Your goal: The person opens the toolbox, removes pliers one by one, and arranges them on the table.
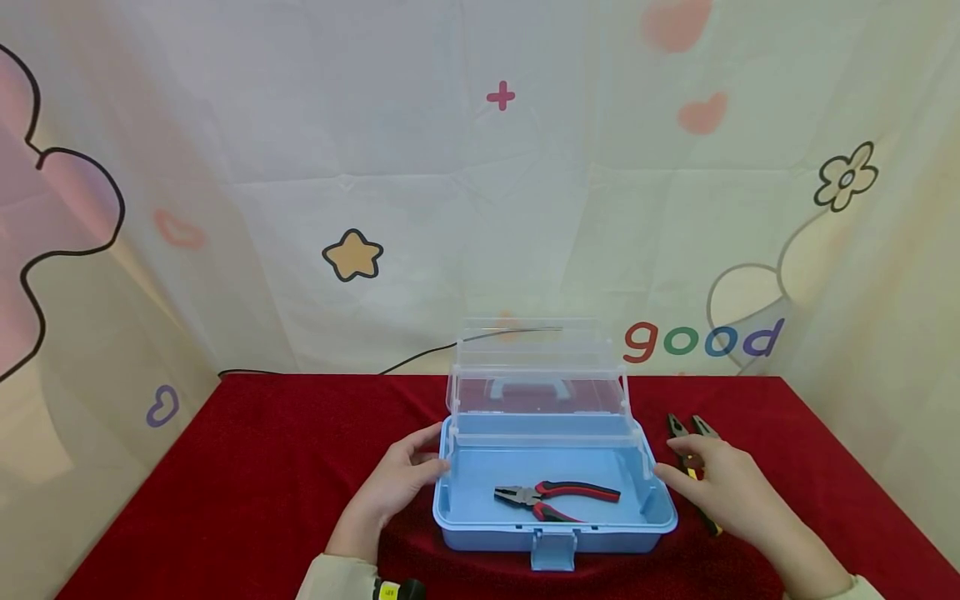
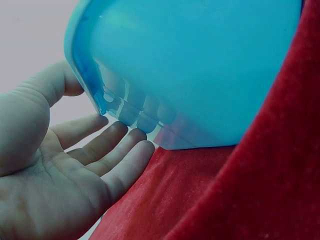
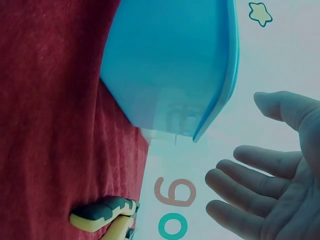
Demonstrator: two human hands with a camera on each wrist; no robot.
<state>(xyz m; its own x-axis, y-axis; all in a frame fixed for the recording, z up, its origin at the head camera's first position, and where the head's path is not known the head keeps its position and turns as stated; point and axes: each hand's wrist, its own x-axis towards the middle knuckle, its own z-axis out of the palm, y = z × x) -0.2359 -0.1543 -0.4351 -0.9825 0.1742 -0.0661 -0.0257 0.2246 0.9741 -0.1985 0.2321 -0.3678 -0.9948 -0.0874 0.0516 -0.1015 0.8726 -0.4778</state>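
A light blue toolbox [image 1: 555, 538] stands on the red cloth, its clear lid [image 1: 540, 396] tipped up at the back. Inside lie combination pliers [image 1: 536, 493] with red and black handles, jaws toward the left. My left hand [image 1: 393, 479] is at the box's left side; in the left wrist view its thumb reaches the rim and its extended fingertips are right at the outer wall. Beside the right end is my right hand [image 1: 720, 479], fingers spread and holding nothing; in the right wrist view a gap separates it from the toolbox wall [image 3: 165, 65].
Pliers with black and yellow handles [image 3: 102, 215] lie on the cloth right of the toolbox, partly hidden by my right hand in the head view. The red-covered table [image 1: 300, 467] ends at a printed curtain [image 1: 405, 208] behind. A blue latch [image 1: 553, 552] hangs at the front.
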